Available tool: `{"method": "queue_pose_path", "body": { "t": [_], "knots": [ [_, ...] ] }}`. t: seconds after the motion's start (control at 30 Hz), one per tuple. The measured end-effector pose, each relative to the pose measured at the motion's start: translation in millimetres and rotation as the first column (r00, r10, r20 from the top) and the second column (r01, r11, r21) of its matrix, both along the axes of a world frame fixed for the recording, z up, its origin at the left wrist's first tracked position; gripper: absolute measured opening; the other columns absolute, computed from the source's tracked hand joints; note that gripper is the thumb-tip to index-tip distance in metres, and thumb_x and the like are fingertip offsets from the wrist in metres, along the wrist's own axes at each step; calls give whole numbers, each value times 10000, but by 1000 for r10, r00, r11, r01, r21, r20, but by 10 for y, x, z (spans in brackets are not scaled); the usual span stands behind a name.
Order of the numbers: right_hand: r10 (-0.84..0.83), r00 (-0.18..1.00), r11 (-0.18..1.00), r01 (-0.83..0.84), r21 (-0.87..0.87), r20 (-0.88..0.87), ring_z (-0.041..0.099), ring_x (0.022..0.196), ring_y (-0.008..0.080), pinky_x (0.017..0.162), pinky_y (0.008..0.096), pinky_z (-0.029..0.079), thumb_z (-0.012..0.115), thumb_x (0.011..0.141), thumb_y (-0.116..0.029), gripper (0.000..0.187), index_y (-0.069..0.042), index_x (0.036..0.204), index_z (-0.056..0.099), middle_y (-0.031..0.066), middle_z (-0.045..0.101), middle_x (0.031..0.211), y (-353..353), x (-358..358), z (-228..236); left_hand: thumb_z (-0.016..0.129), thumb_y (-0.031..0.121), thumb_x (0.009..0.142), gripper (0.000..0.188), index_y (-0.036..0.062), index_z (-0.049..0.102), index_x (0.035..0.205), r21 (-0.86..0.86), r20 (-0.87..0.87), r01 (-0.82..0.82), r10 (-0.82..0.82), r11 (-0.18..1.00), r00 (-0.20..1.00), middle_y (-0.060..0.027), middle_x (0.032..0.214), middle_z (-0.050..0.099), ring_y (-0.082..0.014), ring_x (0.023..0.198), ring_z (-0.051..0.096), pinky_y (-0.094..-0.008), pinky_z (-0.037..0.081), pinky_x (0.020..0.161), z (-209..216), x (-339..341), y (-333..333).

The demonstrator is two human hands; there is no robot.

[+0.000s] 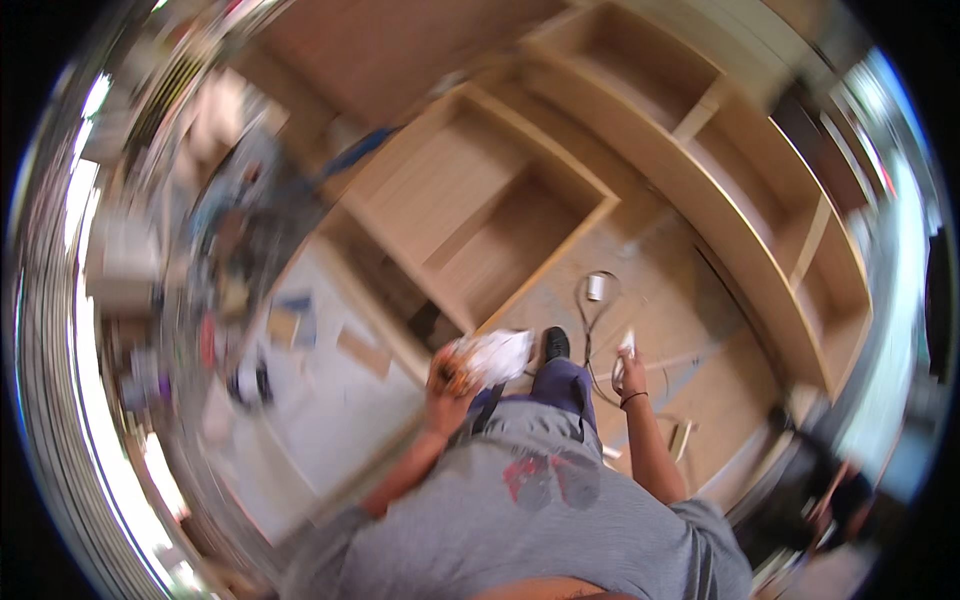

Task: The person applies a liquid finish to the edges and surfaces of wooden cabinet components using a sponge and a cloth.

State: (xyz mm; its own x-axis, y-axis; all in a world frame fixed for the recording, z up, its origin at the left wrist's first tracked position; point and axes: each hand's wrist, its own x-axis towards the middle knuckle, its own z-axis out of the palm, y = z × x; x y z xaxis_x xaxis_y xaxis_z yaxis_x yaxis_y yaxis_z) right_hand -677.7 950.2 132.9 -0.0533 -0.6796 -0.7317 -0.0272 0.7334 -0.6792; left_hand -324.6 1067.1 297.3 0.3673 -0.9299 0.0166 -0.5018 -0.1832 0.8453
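My left hand [447,383] is closed around a crumpled white packet [500,355], which looks like a plastic bag with some orange-brown on the side by my fingers. It is held out in front of my waist, close to the near corner of an open wooden cabinet box [540,200]. In my right hand [631,376] a small white object [627,345] with a narrow tip sticks up past the fingers; blur hides its exact kind. That hand hangs to the right of my leg, over the wooden floor board [690,310].
A long wooden shelf unit [740,180] with several compartments lies at the right. A dark cable [590,320] loops over the floor beside a white roll or cup [595,288]. At left stands a pale worktable [340,430] with scraps. Another person [840,510] is at lower right.
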Motion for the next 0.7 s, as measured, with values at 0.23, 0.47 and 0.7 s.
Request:
{"method": "queue_pose_path", "body": {
  "t": [0.23, 0.47, 0.7],
  "knots": [
    [-367, 770, 929, 279, 242, 521, 379, 1352, 375, 1090, 554, 328, 489, 819, -728, 886, -182, 1495, 317, 114, 392, 1487, -127, 1821, 884, 874, 233, 673, 707, 48, 517, 1254, -340, -333, 73, -192, 938, 923, -114, 1221, 566, -254, 1148, 567, -363, 459, 984, 734, 555, -143],
    [-118, 756, 986, 164, -12, 644, 438, 1308, 407, 1117, 526, 365, 263, 864, -759, 923, -57, 1452, 372, 215, 422, 1449, 76, 2578, 1155, 853, 286, 670, 673, 112, 551, 1246, -344, -134, 203, -262, 917, 956, -92, 1198, 575, -290, 1121, 587, -378, 503, 911, 1262, 1069, -216],
    [117, 28, 992, 47, -118, 993, 403, 1341, 401, 1129, 528, 353, 220, 857, -783, 964, -42, 1457, 359, 207, 390, 1478, 40, 2678, 1087, 809, 283, 723, 566, 90, 568, 1198, -417, -150, 251, -338, 874, 929, -109, 1137, 597, -301, 1023, 630, -370, 517, 853, 1420, 1361, -375]
  ]
}}
